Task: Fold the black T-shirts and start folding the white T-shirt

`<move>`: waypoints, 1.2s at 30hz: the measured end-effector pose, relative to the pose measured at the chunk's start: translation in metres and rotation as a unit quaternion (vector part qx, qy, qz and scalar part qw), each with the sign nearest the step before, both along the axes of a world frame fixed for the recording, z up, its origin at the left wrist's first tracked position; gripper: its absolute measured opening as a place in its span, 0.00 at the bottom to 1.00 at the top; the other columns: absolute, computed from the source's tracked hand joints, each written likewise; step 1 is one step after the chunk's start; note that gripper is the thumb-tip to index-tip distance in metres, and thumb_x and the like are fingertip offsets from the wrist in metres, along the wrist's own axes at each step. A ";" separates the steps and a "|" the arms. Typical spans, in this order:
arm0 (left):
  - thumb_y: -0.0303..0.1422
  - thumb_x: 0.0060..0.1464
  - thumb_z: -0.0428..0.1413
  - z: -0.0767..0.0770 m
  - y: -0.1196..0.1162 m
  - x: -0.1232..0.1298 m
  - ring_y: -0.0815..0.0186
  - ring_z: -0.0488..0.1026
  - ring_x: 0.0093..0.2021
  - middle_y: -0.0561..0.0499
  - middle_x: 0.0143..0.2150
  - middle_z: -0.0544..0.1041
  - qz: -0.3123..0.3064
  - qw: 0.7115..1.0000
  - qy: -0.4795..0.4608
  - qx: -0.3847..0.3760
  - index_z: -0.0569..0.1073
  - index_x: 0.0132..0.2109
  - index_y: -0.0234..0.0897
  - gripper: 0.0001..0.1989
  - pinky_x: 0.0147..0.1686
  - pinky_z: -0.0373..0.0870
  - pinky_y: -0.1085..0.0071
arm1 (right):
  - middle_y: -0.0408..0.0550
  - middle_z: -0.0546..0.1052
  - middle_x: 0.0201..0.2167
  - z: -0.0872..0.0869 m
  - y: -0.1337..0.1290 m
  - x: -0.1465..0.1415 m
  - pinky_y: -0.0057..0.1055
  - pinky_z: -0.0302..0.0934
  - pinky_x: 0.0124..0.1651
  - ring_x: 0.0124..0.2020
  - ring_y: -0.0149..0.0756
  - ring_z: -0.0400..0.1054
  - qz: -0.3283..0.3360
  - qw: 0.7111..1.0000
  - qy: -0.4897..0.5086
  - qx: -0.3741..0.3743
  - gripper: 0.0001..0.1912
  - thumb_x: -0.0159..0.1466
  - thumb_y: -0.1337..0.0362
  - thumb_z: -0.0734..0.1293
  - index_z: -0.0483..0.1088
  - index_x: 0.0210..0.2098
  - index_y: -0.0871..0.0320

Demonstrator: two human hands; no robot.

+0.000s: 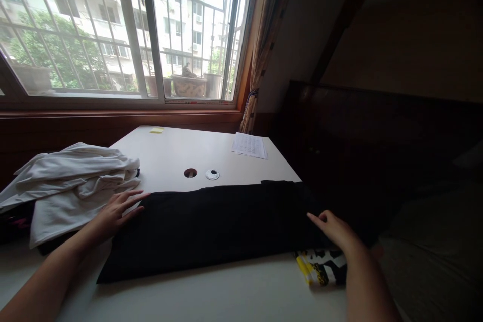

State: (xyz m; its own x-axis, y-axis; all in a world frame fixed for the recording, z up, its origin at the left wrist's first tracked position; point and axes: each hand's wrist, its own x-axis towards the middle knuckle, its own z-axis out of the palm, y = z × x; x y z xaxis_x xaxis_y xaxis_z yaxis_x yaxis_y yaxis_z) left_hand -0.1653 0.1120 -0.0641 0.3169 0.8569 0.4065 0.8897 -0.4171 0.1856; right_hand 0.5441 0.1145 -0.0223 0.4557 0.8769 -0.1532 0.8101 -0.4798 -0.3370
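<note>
A long black garment (pixel 211 226), folded into a flat band, lies across the white table in front of me. Its exact kind does not show. My left hand (pixel 119 210) rests at its upper left corner, fingers stretched out and apart, the fingertips touching the cloth. At the right end is my right hand (pixel 332 226), thumb on the black cloth and the other fingers bent in and partly hidden, gripping the edge there. Beneath that end a patterned yellow, black and white cloth (pixel 320 265) sticks out.
A heap of white clothing (pixel 75 186) lies on the left, with dark cloth under it. On the white table (pixel 169 153) are printed papers (pixel 249 145), a yellow sticky note (pixel 156 130), a cable hole (pixel 190 173) and a round cover (pixel 212 174). A barred window stands behind.
</note>
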 end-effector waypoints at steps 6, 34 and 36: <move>0.47 0.65 0.52 0.021 -0.010 0.047 0.51 0.60 0.69 0.53 0.69 0.66 -0.066 0.997 0.027 0.004 0.67 0.65 0.56 0.23 0.67 0.59 0.49 | 0.58 0.80 0.39 -0.010 0.006 0.000 0.38 0.68 0.43 0.44 0.50 0.76 0.041 0.999 -0.015 0.008 0.18 0.65 0.48 0.62 0.73 0.32 0.56; 0.52 0.65 0.48 0.006 0.003 0.019 0.55 0.71 0.60 0.46 0.59 0.76 0.007 0.993 -0.111 -0.027 0.75 0.58 0.44 0.25 0.60 0.68 0.59 | 0.53 0.80 0.42 0.017 0.016 -0.019 0.36 0.65 0.39 0.40 0.48 0.75 0.003 0.990 -0.026 0.139 0.18 0.60 0.50 0.65 0.72 0.44 0.54; 0.50 0.65 0.48 0.010 0.003 0.019 0.55 0.73 0.57 0.46 0.55 0.78 0.023 0.992 -0.127 -0.012 0.76 0.56 0.42 0.23 0.58 0.69 0.60 | 0.53 0.80 0.43 0.035 0.016 -0.043 0.36 0.65 0.39 0.40 0.48 0.75 0.018 0.987 -0.030 0.157 0.17 0.59 0.52 0.66 0.72 0.44 0.53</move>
State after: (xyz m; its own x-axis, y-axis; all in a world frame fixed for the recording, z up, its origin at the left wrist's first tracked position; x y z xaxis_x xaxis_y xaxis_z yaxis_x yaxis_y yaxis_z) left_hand -0.1458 0.1153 -0.0545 0.1679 0.8781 0.4481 0.8305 -0.3709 0.4155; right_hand 0.5013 0.1301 0.0125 0.4237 0.8923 0.1555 0.8474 -0.3299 -0.4160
